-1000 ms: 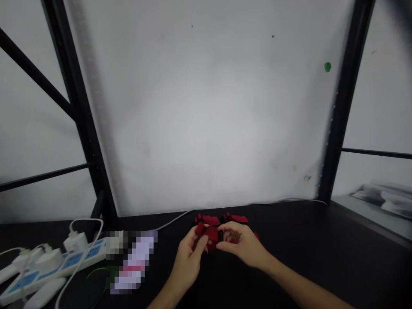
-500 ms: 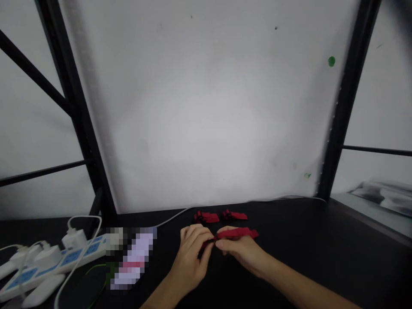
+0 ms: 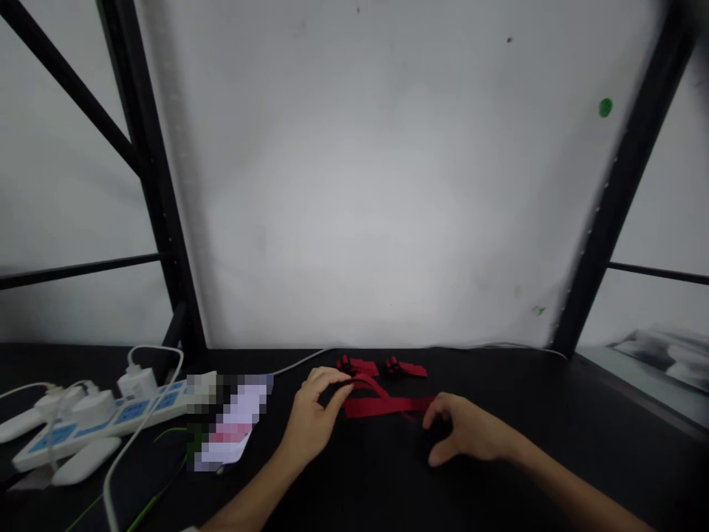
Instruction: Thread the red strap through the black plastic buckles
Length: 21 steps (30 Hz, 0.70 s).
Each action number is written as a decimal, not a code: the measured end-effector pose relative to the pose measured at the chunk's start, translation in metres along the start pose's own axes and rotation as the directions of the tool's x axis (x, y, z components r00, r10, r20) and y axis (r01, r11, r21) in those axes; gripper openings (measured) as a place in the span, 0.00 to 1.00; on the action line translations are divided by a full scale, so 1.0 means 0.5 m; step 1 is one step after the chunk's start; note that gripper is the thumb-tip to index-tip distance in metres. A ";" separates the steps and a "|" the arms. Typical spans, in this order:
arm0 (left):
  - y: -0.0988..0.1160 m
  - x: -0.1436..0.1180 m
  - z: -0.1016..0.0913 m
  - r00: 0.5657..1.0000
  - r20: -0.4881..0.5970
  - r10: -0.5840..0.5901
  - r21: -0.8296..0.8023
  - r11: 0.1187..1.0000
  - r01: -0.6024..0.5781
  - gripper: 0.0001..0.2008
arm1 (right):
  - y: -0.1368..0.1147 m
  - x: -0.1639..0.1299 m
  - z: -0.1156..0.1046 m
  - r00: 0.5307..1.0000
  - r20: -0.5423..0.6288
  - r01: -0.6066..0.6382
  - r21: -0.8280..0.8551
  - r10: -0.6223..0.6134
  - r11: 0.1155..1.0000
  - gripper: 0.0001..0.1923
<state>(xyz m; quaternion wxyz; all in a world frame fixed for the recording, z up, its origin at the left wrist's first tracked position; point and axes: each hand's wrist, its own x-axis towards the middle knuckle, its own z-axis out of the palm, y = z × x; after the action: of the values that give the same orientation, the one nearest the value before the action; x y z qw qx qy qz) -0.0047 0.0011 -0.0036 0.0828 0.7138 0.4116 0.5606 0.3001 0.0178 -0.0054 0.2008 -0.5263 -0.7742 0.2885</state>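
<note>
A red strap [image 3: 388,403] lies stretched out on the black tabletop [image 3: 554,443] between my hands. My left hand [image 3: 314,417] pinches its left end, where the strap loops upward. My right hand [image 3: 470,432] holds its right end with curled fingers resting on the table. Just behind the strap, near the wall, lie two small folded red straps with black buckles [image 3: 357,365] [image 3: 406,367].
A white power strip [image 3: 100,421] with plugged chargers and white cables sits at the left. A blurred white-and-pink object [image 3: 230,428] lies beside it. Black frame posts [image 3: 160,192] [image 3: 620,199] stand at both sides against the white back wall. A white cable [image 3: 299,362] runs along the wall.
The red strap was bunched between both hands; my hands have moved apart and the strap is now pulled out flat on the table. The view has shifted slightly.
</note>
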 end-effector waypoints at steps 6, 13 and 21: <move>0.048 -0.016 0.016 0.993 0.096 0.066 -0.176 0.983 -0.048 0.06 | -0.063 0.011 0.020 0.966 0.035 0.228 0.354 -0.256 0.907 0.20; 0.060 -0.037 0.030 0.969 0.159 0.191 -0.184 0.970 -0.161 0.08 | -0.122 0.046 0.133 0.974 -0.104 0.200 0.807 -0.200 0.556 0.17; 0.033 -0.046 0.008 0.867 0.380 0.323 0.107 0.915 -0.388 0.09 | -0.157 0.127 -0.021 0.921 -0.387 0.349 0.774 -0.041 0.528 0.19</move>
<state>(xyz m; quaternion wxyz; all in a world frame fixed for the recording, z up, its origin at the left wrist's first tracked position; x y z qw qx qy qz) 0.0064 -0.0236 -0.0122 -0.0143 0.8710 0.2997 0.3890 0.2284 0.0573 0.0547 0.5800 -0.3164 -0.5557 0.5047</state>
